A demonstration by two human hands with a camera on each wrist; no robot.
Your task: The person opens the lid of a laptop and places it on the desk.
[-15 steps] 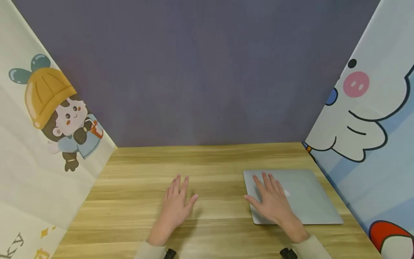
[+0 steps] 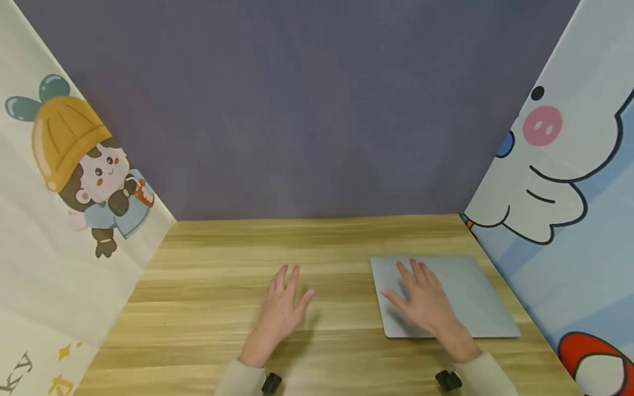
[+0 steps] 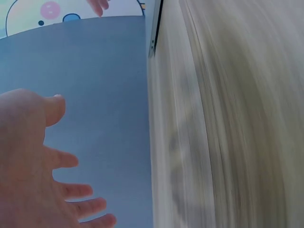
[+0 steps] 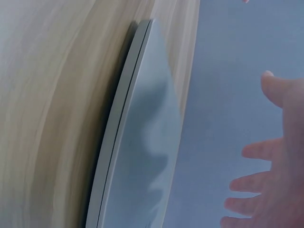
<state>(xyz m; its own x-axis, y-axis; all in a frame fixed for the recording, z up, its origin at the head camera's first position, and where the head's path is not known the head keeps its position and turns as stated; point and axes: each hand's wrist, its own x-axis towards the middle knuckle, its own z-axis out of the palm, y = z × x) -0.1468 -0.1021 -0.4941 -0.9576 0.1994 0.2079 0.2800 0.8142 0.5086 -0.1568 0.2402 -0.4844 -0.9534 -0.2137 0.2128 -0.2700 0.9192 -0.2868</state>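
A closed silver laptop (image 2: pixel 475 297) lies flat on the right part of the wooden table. Over its left half hovers my right hand (image 2: pixel 426 302), fingers spread and holding nothing; in the right wrist view a gap shows between that hand and the lid, and its shadow falls on the laptop (image 4: pixel 137 142). My left hand (image 2: pixel 279 313) is raised above the bare wood left of the laptop, fingers apart, palm down, with nothing in it. The left wrist view shows its spread fingers (image 3: pixel 78 191) away from the tabletop, and the laptop's edge (image 3: pixel 154 28) beyond.
The light wooden table (image 2: pixel 198 286) ends at a dark grey-blue panel (image 2: pixel 317 110) at the back. Printed cloth walls flank it, a cartoon child (image 2: pixel 104 170) on the left cloth and a white cartoon animal (image 2: pixel 559 154) on the right one. Dark wrist cameras (image 2: pixel 271 383) sit at both cuffs.
Both hands have shifted slightly to the right, the left one more, and remain spread. The laptop stays in place on the table, while the head view has tilted and shifted a little.
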